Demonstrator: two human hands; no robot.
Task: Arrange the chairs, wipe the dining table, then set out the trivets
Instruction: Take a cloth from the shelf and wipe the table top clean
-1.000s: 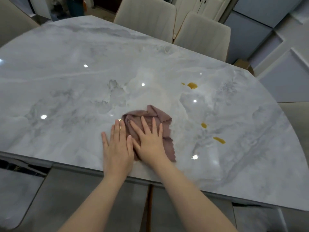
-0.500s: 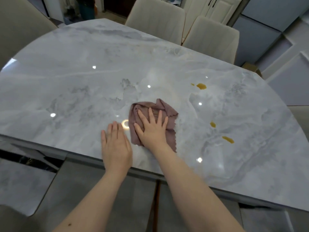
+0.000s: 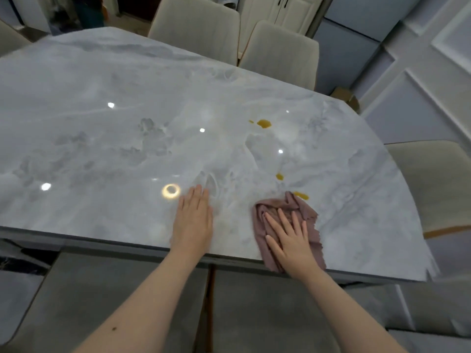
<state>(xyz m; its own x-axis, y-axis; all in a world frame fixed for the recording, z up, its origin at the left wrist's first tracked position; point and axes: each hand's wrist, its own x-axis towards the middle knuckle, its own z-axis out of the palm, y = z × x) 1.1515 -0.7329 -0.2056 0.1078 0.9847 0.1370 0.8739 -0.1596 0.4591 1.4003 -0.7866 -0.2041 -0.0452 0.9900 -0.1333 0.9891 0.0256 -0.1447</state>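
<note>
Right grip (image 3: 290,240) released, pressing flat on mauve cloth (image 3: 285,207); left grip (image 3: 193,220) released, flat on marble surface (image 3: 102,138) beside.

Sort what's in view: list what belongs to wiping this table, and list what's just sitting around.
Part of the job:
- cloth, pressed flat under the right hand
- yellow spills, the nearest at the cloth's edge
- table, with the left hand resting flat on it
- chairs along the far side

Just there:
- cardboard box on the floor
- cabinet doors behind

No text, label or number can be read anywhere.
</note>
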